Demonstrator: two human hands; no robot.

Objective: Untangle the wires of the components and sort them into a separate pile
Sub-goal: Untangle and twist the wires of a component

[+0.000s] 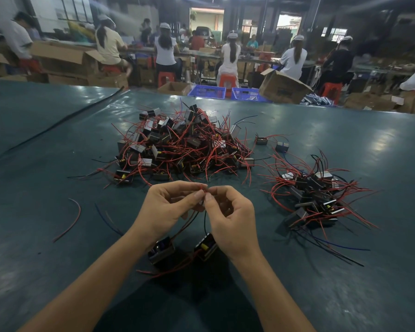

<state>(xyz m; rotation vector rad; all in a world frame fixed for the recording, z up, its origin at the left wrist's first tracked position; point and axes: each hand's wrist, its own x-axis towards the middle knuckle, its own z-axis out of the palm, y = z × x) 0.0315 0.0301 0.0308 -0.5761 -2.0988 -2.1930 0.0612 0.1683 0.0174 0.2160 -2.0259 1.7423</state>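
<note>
right now both hands meet in mid-air above the near table [58, 259], fingertips pinched together on the same knot of red and black wires [203, 188]. the left hand [170, 209] has its grip clamped on the strands from the left, the right hand [228, 219] clamps them from the right, thumbs nearly touching. two components [161, 251] hang or rest just below, each on its own leads: one under the left wrist, the other [206, 245] under the right palm. to do this well, i'd say ease the strands apart at the crossing rather than tug, since a hard pull would likely tighten the knot. further out, i count two heaps: the big tangled pile [177, 144] at the far centre and the smaller sorted pile [314, 195] to the right. two strays [261, 140] sit between them, and two loose wires [70, 221] lie at the near left.
</note>
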